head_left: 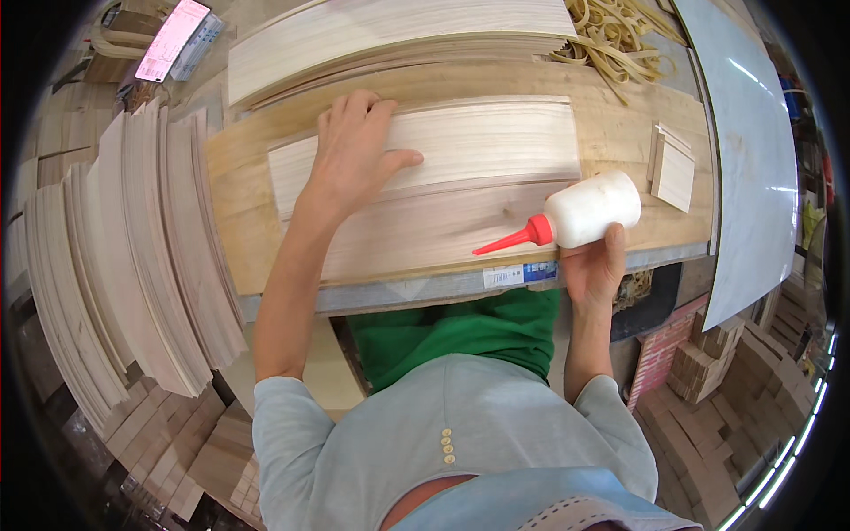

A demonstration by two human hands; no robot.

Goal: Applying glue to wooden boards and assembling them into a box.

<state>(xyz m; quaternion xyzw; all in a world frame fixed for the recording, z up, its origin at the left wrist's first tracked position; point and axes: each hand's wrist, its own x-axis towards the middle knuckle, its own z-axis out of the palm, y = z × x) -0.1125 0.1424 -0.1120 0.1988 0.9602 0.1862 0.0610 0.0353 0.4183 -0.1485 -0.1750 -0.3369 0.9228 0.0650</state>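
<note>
My right hand (595,270) is curled round a white bottle (593,210) with a red nozzle, the thumb on its near side and the fingers mostly hidden; the bottle is above the right part of the tan board (235,212), nozzle leftward. My left hand (352,155), thumb parted from bent fingers, rests on the pale plank (496,142), toward the tan board's left end; I cannot tell whether the fingertips hook its far edge. A browner plank (398,234) lies alongside, at the tan board's near side. Small wood pieces (675,177) lie on the tan board's right end. Under the tan board I see the bench (390,299). Beyond its far side are long boards (398,35) and, farther right, yellowish strips (620,44). To its left stand stacked thin sheets (133,230); to its right, a grey-blue panel (744,150).
</note>
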